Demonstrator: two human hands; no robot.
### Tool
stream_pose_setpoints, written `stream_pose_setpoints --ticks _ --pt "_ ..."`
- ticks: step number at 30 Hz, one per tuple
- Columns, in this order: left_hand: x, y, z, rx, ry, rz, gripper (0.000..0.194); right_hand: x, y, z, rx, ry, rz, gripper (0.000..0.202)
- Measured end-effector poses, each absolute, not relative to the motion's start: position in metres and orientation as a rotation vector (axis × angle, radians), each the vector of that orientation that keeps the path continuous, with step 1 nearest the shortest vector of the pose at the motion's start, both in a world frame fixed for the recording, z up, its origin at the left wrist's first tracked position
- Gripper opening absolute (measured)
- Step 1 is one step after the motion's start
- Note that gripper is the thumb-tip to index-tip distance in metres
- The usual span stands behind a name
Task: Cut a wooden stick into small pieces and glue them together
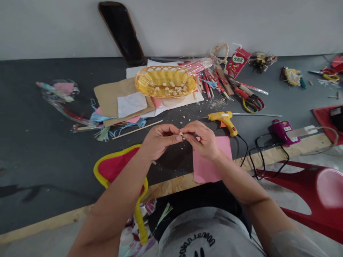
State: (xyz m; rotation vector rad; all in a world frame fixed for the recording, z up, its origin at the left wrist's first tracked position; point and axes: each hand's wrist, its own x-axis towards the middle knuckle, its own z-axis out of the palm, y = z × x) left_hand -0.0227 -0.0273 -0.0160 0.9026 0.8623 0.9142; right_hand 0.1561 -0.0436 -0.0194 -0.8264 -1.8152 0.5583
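Note:
A small cream-coloured, popcorn-like piece (181, 134) sits between the fingertips of both my hands, low over the dark table. From the left, my left hand (163, 140) pinches it between thumb and finger. Opposite, my right hand (203, 138) is closed on the same piece, its wrist above a pink paper square (199, 166). Similar pieces lie in a yellow woven basket (142, 79) beyond the hands. Pale crumbs are scattered on the table around my fingers. A yellow hot glue gun (227, 123) rests just right of my right hand.
Paper sheets (112, 96), blue tassels and a thin stick (136, 129) lie left of the basket. Scissors (248, 98), red-wrapped sticks and a red drink carton (238, 62) are behind right. A phone (122, 32) leans on the wall. A red-and-yellow fabric shape (116, 164) lies under my left forearm.

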Motion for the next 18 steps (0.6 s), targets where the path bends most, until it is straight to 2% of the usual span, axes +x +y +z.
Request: stream_pose_setpoints --ticks 18 --pt "-0.0200 -0.0268 -0.0166 0.912 0.910 0.940 0.030 0.1587 -0.0397 -0.0252 -0.875 -1.876 0.375 0.015"
